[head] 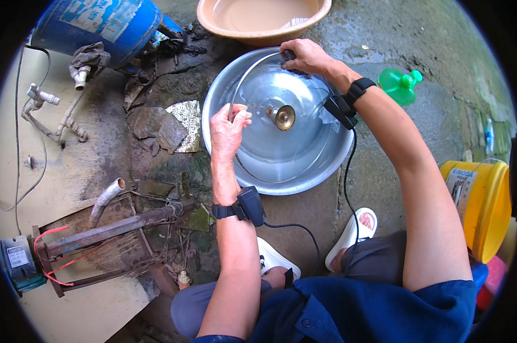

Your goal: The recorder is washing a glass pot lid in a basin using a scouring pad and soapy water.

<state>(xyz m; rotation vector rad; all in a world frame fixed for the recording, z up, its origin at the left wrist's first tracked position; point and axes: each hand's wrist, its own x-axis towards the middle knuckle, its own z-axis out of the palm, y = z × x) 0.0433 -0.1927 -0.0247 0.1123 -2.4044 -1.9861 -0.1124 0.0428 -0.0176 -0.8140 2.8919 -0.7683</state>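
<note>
A round pan lid (258, 137), apparently clear glass with a thin metal rim and a brass-coloured knob, is held inside a wide silver metal basin (280, 187). My left hand (227, 133) pinches the lid's rim on the left side, thumb and fingers closed around the edge. At the far rim my right hand (305, 55) grips a dark scouring pad (289, 55) against the lid. Part of the pad is hidden under the fingers. Something clear and crinkled lies by the basin's right wall, too indistinct to name.
Beyond the basin stands a brown tub (263, 36) of cloudy water. A green plastic bottle (398, 85) and a yellow bucket (477, 210) are on the right. Leftward are a blue drum (100, 28), pipes with taps (42, 96), broken stone slabs (160, 128) and a rusty metal frame (112, 231).
</note>
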